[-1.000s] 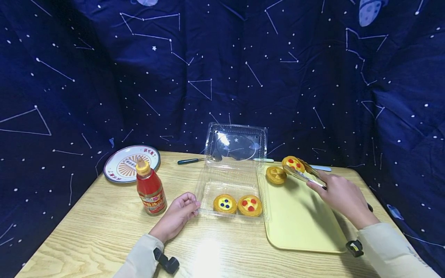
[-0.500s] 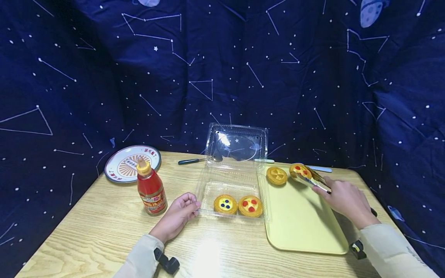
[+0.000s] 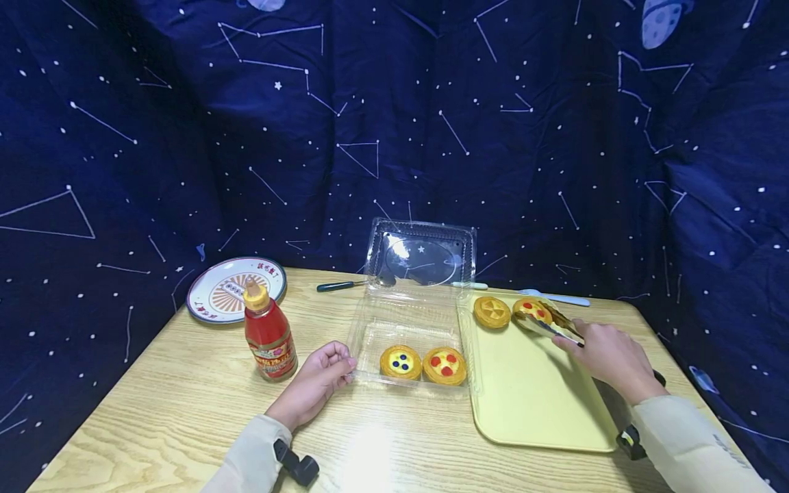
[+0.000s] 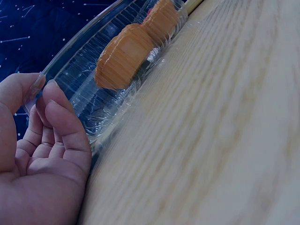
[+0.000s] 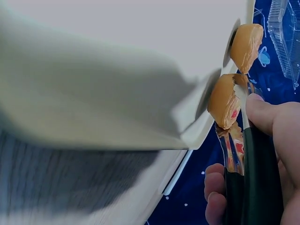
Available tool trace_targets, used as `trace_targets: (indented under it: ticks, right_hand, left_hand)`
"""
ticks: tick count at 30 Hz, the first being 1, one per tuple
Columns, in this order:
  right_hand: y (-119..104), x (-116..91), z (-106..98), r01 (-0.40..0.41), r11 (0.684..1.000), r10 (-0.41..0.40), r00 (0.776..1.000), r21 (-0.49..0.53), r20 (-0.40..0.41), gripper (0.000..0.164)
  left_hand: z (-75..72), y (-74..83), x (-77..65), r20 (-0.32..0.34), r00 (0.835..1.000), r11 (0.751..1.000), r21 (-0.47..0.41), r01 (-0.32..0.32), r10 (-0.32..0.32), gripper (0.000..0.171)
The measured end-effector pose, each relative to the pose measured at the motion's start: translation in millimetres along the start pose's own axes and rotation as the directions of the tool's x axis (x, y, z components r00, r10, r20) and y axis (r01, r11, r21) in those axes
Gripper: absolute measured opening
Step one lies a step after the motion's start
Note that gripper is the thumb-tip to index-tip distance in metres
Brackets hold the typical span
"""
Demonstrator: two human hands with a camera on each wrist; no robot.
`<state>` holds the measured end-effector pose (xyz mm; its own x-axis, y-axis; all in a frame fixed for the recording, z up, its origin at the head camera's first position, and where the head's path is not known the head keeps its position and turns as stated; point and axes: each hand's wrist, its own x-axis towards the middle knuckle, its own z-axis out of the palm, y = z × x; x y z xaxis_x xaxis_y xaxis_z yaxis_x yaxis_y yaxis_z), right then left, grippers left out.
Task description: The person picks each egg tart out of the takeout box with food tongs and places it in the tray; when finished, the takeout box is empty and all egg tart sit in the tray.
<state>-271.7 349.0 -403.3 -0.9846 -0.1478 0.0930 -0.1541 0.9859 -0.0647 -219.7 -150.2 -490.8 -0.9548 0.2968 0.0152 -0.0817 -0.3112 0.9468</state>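
Observation:
My left hand (image 3: pixel 317 380) pinches the near left corner of an open clear plastic clamshell box (image 3: pixel 376 322) between thumb and fingers; the left wrist view shows its rim there. In the front of the box sit an egg tart with blue dots (image 3: pixel 401 362) and one with red dots (image 3: pixel 444 365). My right hand (image 3: pixel 613 356) grips metal serving tongs (image 5: pixel 260 178) by their dark handles. The tongs' tips are around a red-dotted tart (image 3: pixel 531 310) at the far end of the yellow tray (image 3: pixel 530 390). Beside it on the left rests a tart with a star-cut top (image 3: pixel 492 312).
A red sauce bottle (image 3: pixel 270 339) stands left of my left hand, before a patterned plate (image 3: pixel 216 301). Behind the box lie a dark-handled utensil (image 3: pixel 335 286) and a pale green handle (image 3: pixel 470 285). A light-blue fork (image 3: pixel 564 299) lies behind the tray.
The tongs have carried the red-dotted tart rightward from over the star-cut tart and down beside it. My left hand has stayed at the box corner.

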Motion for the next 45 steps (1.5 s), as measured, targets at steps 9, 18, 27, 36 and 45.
trace_targets:
  ticks: [9,18,27,36,45]
  right_hand:
    - [0,-2,0,-0.01,1.0,0.009,1.0,0.01,0.026,0.089]
    - [-2,-9,-10,-0.022,0.999,0.021,0.999,0.041,0.034,0.087]
    - [-16,-17,-25,0.029,0.998,-0.027,0.998,0.055,-0.054,0.081]
    - [-45,-26,-30,0.1,0.99,-0.092,0.993,0.096,-0.08,0.074]
    - [-77,-31,-34,0.242,0.965,-0.227,0.963,0.097,-0.142,0.072]
  left_hand:
    - [1.2,0.3,-0.5,-0.001,1.0,1.0,0.004,0.003,-0.003,0.015]
    - [1.1,0.8,-0.5,-0.012,1.0,1.0,-0.003,0.002,-0.002,0.017]
    - [0.6,0.3,-0.6,-0.008,1.0,1.0,-0.006,-0.003,0.003,0.018]
    - [0.6,0.5,-1.0,-0.01,1.0,1.0,0.002,-0.001,0.001,0.016]
    - [-1.3,-1.0,0.2,0.005,1.0,1.0,0.001,-0.012,0.012,0.016]
